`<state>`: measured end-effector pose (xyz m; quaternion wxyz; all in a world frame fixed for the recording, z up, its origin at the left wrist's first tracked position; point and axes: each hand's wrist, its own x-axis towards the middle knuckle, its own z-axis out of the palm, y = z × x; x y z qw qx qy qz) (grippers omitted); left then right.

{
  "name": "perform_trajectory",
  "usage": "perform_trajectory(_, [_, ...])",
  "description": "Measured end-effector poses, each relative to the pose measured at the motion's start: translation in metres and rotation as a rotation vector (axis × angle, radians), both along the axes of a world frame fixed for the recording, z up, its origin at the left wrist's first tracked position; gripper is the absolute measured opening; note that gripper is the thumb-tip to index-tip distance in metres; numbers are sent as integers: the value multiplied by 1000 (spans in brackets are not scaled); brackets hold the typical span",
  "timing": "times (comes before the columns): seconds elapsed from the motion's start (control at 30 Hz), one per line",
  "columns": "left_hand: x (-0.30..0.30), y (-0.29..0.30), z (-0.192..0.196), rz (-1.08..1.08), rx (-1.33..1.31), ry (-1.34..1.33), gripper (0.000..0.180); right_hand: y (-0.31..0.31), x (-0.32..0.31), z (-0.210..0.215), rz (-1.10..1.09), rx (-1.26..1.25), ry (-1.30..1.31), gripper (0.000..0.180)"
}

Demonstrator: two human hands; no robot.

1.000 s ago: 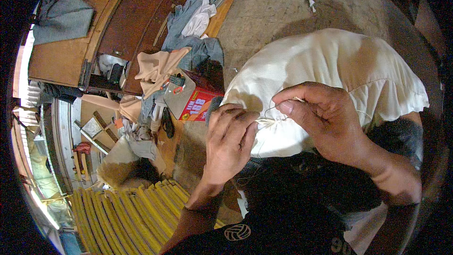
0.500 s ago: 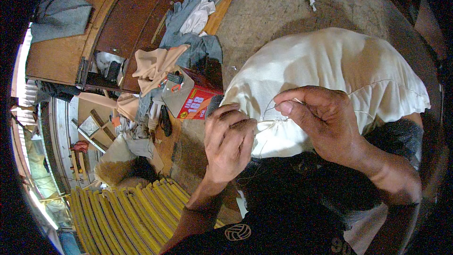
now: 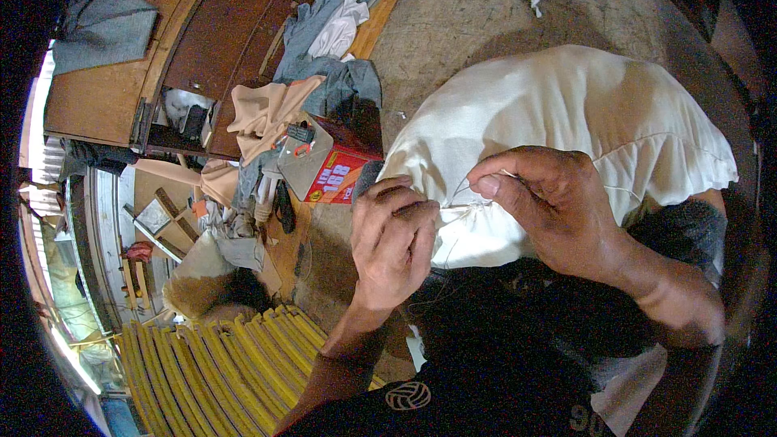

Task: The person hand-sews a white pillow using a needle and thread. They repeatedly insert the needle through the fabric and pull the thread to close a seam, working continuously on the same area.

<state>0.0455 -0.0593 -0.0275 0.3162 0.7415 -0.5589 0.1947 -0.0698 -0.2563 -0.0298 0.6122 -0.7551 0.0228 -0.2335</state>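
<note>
A large cream fabric cushion (image 3: 558, 105) lies across my lap, with a seam along its right part. At its near left corner my left hand (image 3: 394, 239) has its fingers curled closed, gripping the cushion's cloth. To the right of it, my right hand (image 3: 558, 206) pinches a thin, dark, curved needle (image 3: 460, 188) between thumb and forefinger, just above the cloth edge. A thin pale thread (image 3: 441, 298) hangs in loops below the hands against my dark clothing. My left fingertips are partly hidden behind the knuckles.
A red and silver tin box (image 3: 328, 163) stands left of the cushion, beside peach cloth (image 3: 271, 117). Grey-blue cloth (image 3: 348, 81) is heaped behind it. Yellow slatted strips (image 3: 218, 372) lie at lower left. Wooden cabinets (image 3: 218, 40) stand at far left; concrete floor (image 3: 469, 8) stretches beyond.
Hardly anything differs. My right hand has shifted very slightly to the left with the needle; my left hand keeps its grip on the cloth.
</note>
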Motion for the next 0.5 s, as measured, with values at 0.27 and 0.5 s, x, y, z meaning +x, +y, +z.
perform_trajectory(0.27, [-2,2,-2,14,-3,24,24,-8,3,3,179,61,119,23])
perform_trajectory(0.5, [-4,5,-9,77,-34,55,22,-2,10,-3,174,76,96,26])
